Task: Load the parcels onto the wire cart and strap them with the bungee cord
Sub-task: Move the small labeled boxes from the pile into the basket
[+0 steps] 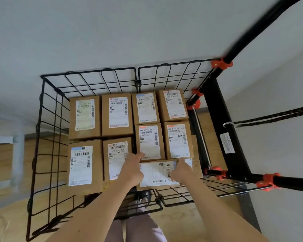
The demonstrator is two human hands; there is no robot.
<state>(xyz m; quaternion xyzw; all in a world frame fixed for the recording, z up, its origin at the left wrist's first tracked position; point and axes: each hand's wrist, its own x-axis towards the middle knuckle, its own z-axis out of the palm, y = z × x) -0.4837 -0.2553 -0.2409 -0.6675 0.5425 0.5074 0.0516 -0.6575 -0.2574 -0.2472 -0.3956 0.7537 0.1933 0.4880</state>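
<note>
A black wire cart [42,137] holds several brown cardboard parcels with white shipping labels, packed side by side. At the near right lies one parcel [157,173] turned sideways. My left hand [132,169] grips its left edge and my right hand [181,171] grips its right edge. A black speckled bungee cord [273,117] with a metal hook [226,124] hangs in the air at the right, beside the cart's handle frame.
The cart's black handle bars with orange clamps [222,63] rise at the right. A white wall stands behind and to the right of the cart. Wooden floor [5,215] shows at the left and below. My legs are under the cart's near edge.
</note>
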